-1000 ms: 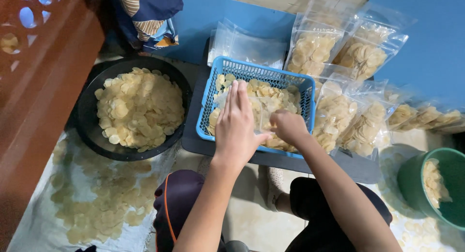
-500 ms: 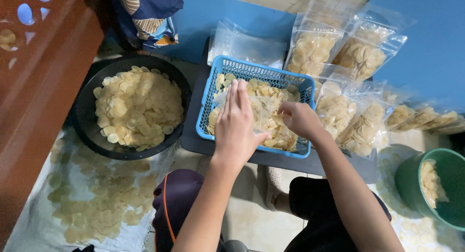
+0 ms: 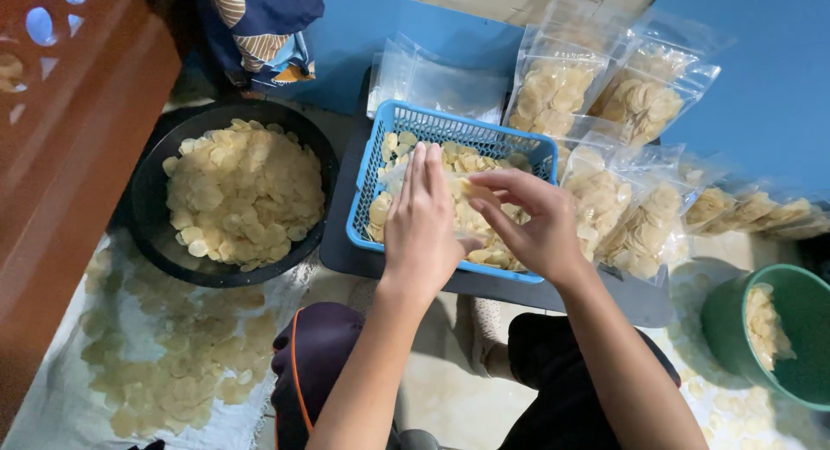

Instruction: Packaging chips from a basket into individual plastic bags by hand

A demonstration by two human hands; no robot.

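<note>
We see a pale cloth (image 3: 60,398) spread on the floor at lower left, strewn with loose round crackers, and above it a wide black basin (image 3: 147,217) heaped with the same pale yellow crackers. At the centre sits a dark tray (image 3: 346,251), and on it a blue plastic basket (image 3: 450,130) full of crackers, right under both hands. Behind the basket, filled clear bags (image 3: 553,87) lean against the blue wall (image 3: 761,78), more filled bags (image 3: 640,225) lie just right of the basket, and a stack of empty clear bags (image 3: 441,82) rests behind its far rim. At lower right we catch a green bucket (image 3: 808,355) with crackers inside. Now the hands: our left hand (image 3: 424,225) is over the basket, fingers straight and pressed together, thumb tucked under, and it seems to be against a clear bag (image 3: 398,175) lying on the crackers, though we cannot tell whether it grips it. Our right hand (image 3: 532,221) is just beside it, fingers curled, thumb and forefinger pinched on a single round cracker (image 3: 478,191) held just above the heap in the basket, near the left hand's fingertips.
</note>
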